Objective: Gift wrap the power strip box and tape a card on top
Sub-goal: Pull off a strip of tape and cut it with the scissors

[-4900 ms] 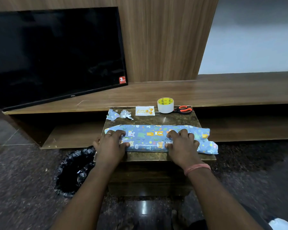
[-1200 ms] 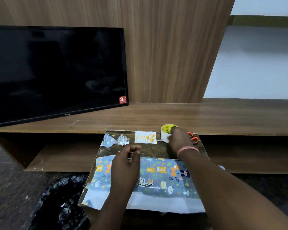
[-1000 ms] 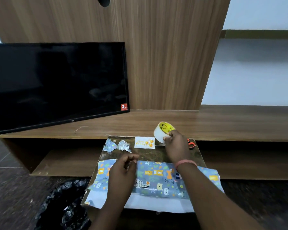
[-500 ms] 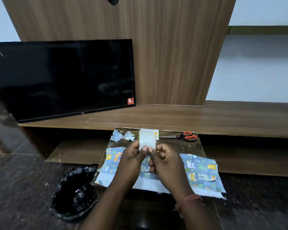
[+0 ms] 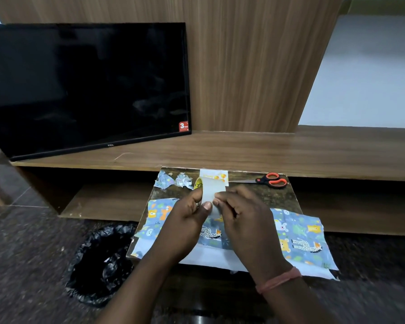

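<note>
— Fingers of both hands: what do they hold?
— Left hand (image 5: pixel 189 215) curls round the tape roll (image 5: pixel 211 191); right hand (image 5: pixel 241 211) pinches at its surface, above the wrapping paper (image 5: pixel 297 235) on the small table (image 5: pixel 281 196).
— Smaller things?
— Scissors (image 5: pixel 270 180), then the card (image 5: pixel 216 175), at the table's far edge.

Dim, perhaps motion-blurred wide-angle view

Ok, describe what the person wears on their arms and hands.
Both forearms are bare, with no sleeves in view. The right hand has a thin pinkish-orange band round its wrist. The left hand shows no band at its wrist; any ring on its fingers cannot be made out here. No gloves on either hand.
</note>
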`<state>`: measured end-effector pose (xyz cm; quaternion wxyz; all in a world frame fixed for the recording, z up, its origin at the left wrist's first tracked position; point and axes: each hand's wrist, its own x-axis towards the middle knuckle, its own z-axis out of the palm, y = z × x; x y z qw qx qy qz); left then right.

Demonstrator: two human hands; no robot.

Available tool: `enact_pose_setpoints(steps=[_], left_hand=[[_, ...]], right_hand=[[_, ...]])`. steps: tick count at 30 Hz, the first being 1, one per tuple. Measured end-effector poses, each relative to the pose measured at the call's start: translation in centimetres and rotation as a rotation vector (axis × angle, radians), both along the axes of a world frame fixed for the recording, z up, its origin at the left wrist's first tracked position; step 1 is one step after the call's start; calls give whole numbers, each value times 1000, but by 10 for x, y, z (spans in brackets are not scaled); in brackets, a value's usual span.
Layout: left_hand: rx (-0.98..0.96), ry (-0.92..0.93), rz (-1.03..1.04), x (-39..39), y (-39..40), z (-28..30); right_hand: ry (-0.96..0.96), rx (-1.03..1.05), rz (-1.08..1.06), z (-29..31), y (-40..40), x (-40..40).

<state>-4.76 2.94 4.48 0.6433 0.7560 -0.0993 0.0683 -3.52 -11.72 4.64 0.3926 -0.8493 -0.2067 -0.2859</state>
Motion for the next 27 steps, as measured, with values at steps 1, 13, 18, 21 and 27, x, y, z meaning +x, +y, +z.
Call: enact_pose_setpoints(steps=[1, 13, 18, 21, 27], left_hand=[[19, -6, 9, 0, 0, 0], [227, -106, 173, -3, -8, -3], [187, -106, 138, -1, -11, -5], [146, -82, 127, 1, -10, -8], [171, -74, 152, 2, -7, -10]], right_hand=[[-7, -16, -1, 0, 1, 1], [46, -76, 59, -3, 1, 10], [79, 13, -71, -7, 13, 7], [73, -1, -69, -8, 12, 9], [37, -105, 10, -3, 5, 11]])
